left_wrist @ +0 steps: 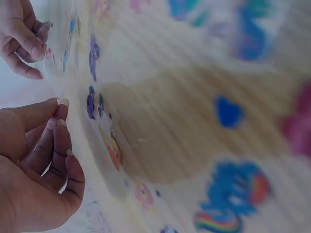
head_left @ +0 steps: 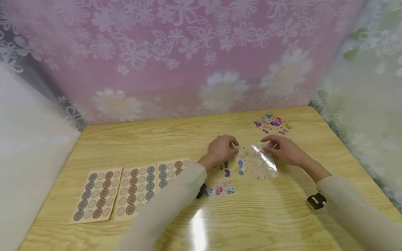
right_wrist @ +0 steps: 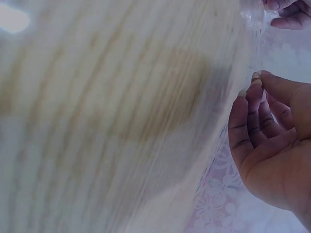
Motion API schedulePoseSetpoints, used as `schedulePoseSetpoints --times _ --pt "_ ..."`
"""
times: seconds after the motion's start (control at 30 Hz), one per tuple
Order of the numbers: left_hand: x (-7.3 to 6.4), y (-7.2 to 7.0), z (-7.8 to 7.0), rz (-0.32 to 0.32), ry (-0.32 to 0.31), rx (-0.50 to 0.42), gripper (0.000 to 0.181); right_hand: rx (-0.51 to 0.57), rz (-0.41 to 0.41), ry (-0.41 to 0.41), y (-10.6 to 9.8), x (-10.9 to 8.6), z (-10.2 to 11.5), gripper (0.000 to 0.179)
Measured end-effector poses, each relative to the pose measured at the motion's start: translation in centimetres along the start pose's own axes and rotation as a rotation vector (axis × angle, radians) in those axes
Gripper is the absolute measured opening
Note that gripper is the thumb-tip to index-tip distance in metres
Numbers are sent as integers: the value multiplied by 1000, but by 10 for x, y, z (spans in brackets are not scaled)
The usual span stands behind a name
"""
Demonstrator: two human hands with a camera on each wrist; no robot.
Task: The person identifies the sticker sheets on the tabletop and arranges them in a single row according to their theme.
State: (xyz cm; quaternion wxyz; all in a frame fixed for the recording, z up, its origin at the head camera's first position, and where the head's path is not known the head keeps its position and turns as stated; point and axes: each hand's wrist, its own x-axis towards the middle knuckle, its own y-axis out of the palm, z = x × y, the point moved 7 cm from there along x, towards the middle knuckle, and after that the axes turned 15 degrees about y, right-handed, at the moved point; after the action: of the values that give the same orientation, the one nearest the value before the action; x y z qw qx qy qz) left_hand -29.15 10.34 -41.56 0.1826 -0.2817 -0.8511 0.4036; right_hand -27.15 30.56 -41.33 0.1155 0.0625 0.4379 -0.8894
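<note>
A clear plastic sticker sheet (head_left: 251, 169) with small colourful figures spans the gap between both hands, light glinting off its right part. At its upper left edge, my left hand (head_left: 221, 150) pinches it between thumb and fingertips. On the other side my right hand (head_left: 285, 150) pinches the upper right edge, thumb against index finger. The left wrist view shows the left hand (left_wrist: 41, 165) close up, with blurred cartoon pony stickers (left_wrist: 233, 194) nearby. In the right wrist view the right hand's (right_wrist: 277, 131) fingertips meet beside the film's edge.
Another clear sticker sheet (head_left: 218, 190) lies under and beside my left forearm. Paper sheets of round brown and grey labels (head_left: 95, 195) lie at the left. A cluster of colourful stickers (head_left: 273, 123) sits at the back right of the wooden table (head_left: 150, 139). Flowered curtains hang behind it.
</note>
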Motion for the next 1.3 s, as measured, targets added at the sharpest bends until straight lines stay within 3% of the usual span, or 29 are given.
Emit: schedulePoseSetpoints --times 0.37,0.87,1.3 --pt "-14 5 -9 75 41 29 20 -8 48 9 10 -16 0 33" --pt "-19 10 -11 100 137 151 17 -34 46 -8 23 -20 2 31" --pt "-23 5 -7 79 93 197 20 -135 -29 -25 29 -23 10 29"
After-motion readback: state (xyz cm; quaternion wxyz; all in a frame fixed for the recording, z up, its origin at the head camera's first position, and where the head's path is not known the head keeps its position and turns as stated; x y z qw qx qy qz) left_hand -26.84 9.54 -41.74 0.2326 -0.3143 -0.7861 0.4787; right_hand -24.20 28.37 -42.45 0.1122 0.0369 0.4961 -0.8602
